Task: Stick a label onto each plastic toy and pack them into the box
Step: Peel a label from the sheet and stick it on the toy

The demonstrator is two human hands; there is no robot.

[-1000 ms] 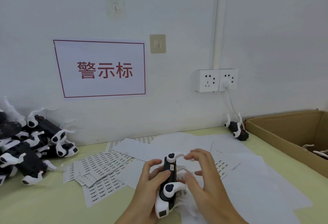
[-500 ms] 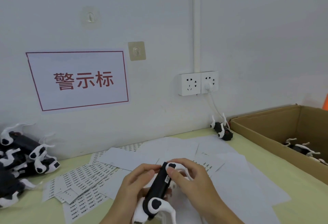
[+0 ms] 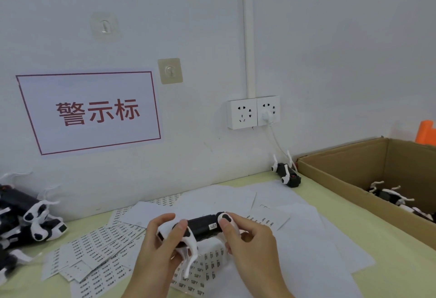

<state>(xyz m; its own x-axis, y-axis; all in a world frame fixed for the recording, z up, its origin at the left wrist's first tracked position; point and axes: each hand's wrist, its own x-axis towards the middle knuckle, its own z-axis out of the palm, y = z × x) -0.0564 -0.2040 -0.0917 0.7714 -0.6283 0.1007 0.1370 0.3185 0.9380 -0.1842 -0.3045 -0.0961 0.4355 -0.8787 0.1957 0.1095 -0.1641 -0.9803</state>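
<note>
- A black-and-white plastic toy (image 3: 200, 227) is held above the tabletop (image 3: 389, 264), low in the middle of the view, with its long axis lying nearly level and running left to right, the right end a little higher and farther from the camera.
- The left hand (image 3: 162, 248) curls round the toy's white left end, thumb on top and fingers wrapped behind.
- The right hand (image 3: 247, 241) pinches the white, black-spotted right end between thumb and bent fingers.
- A small white label (image 3: 212, 226) sits on the toy's black body, just left of the right thumb.
- Thin white legs hang from the toy's left part, pointing down toward the sheets below.
- Label sheets (image 3: 99, 250) printed with rows of small labels lie fanned on the tabletop under and left of the hands; blank white backing sheets (image 3: 306, 238) spread to the right.
- A pile of toys (image 3: 26, 222) lies at the left edge against the wall.
- One single toy (image 3: 286, 175) lies near the wall, just beside the corner of the cardboard box (image 3: 335, 179).
- The box stands open on the right, well apart from the hands, with packed toys (image 3: 396, 198) in its bottom.
- On the wall hang a red-bordered sign (image 3: 90, 112), two adhesive hooks (image 3: 169, 71), and a double socket (image 3: 253, 112) with a white plug and cable.
- An orange object (image 3: 425, 132) shows behind the box; what it is cannot be told.
</note>
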